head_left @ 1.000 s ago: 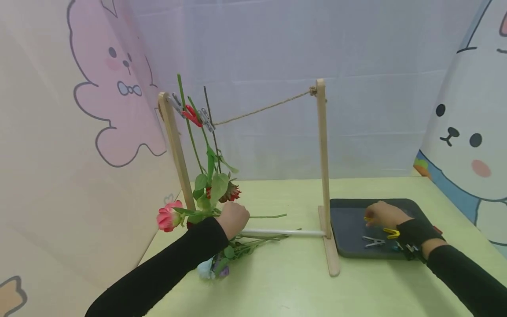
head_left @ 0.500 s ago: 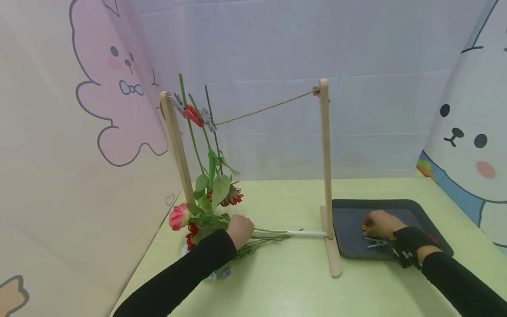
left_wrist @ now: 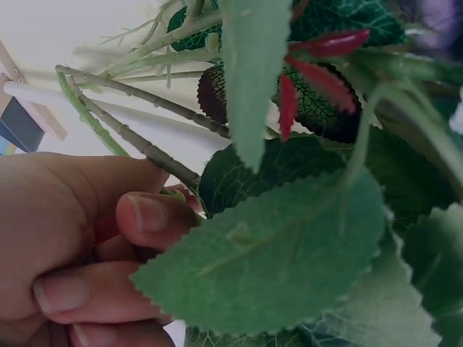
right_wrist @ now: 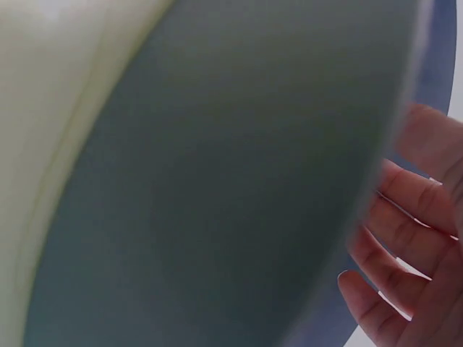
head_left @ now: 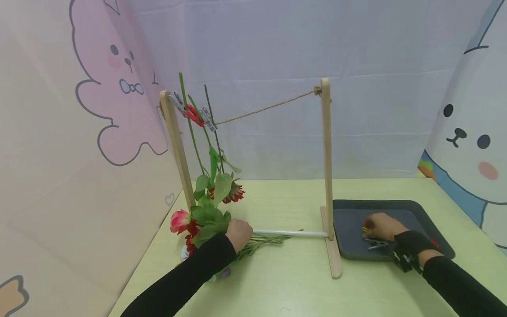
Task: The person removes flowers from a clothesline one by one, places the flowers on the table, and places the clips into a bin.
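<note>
In the head view my left hand [head_left: 239, 234] pinches a flower stem [left_wrist: 137, 137] low over the table, thumb and finger meeting on it in the left wrist view. Large green leaves [left_wrist: 268, 253] hide part of those fingers. A pink rose [head_left: 180, 221] and red blooms [head_left: 192, 237] lie left of the hand, with loose stems [head_left: 273, 239] to its right. My right hand [head_left: 382, 226] is down in the dark tray [head_left: 348, 211], fingertips around a yellow clothespin [head_left: 366, 229] that is mostly hidden. A grey clothespin [head_left: 376, 244] lies just below them.
A wooden frame's left post [head_left: 178, 154] and right post [head_left: 328, 167] carry a sagging rope [head_left: 265, 108]. Grey and red clothespins [head_left: 193, 115] hold several flowers upside down at its left end. A white rod [head_left: 293, 232] joins the posts low down. Purple petals [head_left: 225, 272] show near the left sleeve.
My left hand has come down and slightly right, and the pink rose has dropped onto the other flowers. My right hand has shifted slightly nearer in the tray, the yellow clothespin moving with it.
</note>
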Motion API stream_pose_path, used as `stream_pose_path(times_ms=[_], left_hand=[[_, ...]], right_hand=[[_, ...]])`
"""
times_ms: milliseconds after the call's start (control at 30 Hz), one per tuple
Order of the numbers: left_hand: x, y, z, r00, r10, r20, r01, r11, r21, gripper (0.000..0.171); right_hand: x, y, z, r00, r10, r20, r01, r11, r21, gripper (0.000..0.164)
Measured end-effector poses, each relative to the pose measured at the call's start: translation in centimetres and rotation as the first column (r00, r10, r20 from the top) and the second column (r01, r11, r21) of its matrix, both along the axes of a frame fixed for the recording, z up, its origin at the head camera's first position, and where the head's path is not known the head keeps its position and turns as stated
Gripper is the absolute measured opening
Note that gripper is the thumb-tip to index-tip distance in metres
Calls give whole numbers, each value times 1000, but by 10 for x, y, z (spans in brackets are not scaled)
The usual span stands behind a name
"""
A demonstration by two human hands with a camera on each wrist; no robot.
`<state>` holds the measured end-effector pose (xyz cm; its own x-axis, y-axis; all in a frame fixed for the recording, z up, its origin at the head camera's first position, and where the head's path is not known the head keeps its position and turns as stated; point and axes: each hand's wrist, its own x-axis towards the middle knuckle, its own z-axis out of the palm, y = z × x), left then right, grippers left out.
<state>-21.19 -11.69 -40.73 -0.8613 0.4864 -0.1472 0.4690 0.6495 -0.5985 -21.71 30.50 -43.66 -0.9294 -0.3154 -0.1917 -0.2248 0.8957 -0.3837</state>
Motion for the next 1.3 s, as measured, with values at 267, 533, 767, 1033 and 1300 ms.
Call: stream_pose_path(times_ms=[267, 533, 767, 1033, 1300], left_hand=[[0, 0, 2, 1000, -23, -4, 23, 999, 38, 47], [-1, -10, 26, 997, -69, -17, 71, 979, 192, 49], [16, -25, 89, 996, -44, 76, -2, 854, 520, 43], [2, -53, 158, 998, 53, 44, -69, 689, 721, 24], [-30, -58, 188, 965, 262, 2, -126, 459, 880, 38]], right_hand=[[0, -1, -2, 1000, -21, -7, 21, 1000, -7, 44], [-1, -25, 30, 851, -317, -418, 196, 931, -307, 36], [-1, -78, 127, 371, -628, -684, -256, 639, -726, 26], [-13, -193, 247, 207, -435, -876, -593, 657, -466, 44], [-69, -294, 306, 854, -22, -519, -250, 859, -448, 58]])
